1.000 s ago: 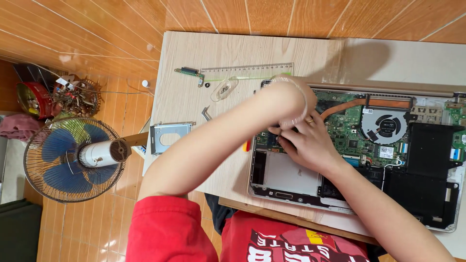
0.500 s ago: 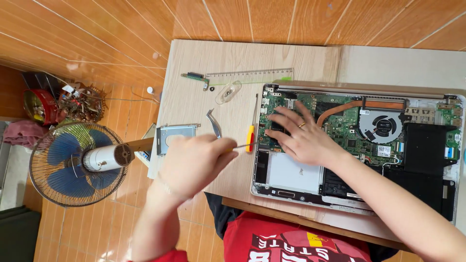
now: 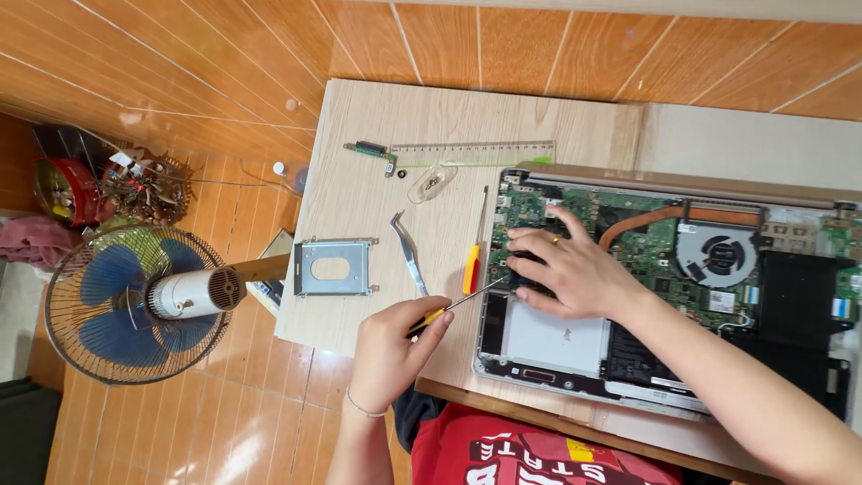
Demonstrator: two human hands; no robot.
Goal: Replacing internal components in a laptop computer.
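My left hand [image 3: 393, 348] is shut on a small screwdriver with a yellow handle [image 3: 433, 316]. Its thin shaft points up and right, and the tip reaches the left edge of the opened laptop [image 3: 718, 301]. My right hand [image 3: 567, 271] lies flat on the green motherboard with its fingers spread over a dark part, and holds nothing. Below that hand sits a bare silver drive bay [image 3: 552, 339].
On the wooden table [image 3: 431, 117] lie a red and yellow screwdriver [image 3: 472, 266], metal tweezers [image 3: 409, 256], a metal drive bracket [image 3: 332, 268], a clear ruler [image 3: 476, 153], a small green board [image 3: 370, 150] and a clear dish of screws [image 3: 431, 182]. A floor fan [image 3: 135, 301] stands at the left.
My left arm has pulled back off the laptop to the table's near edge, and now holds the small screwdriver towards the laptop's side. My right hand has stayed on the motherboard.
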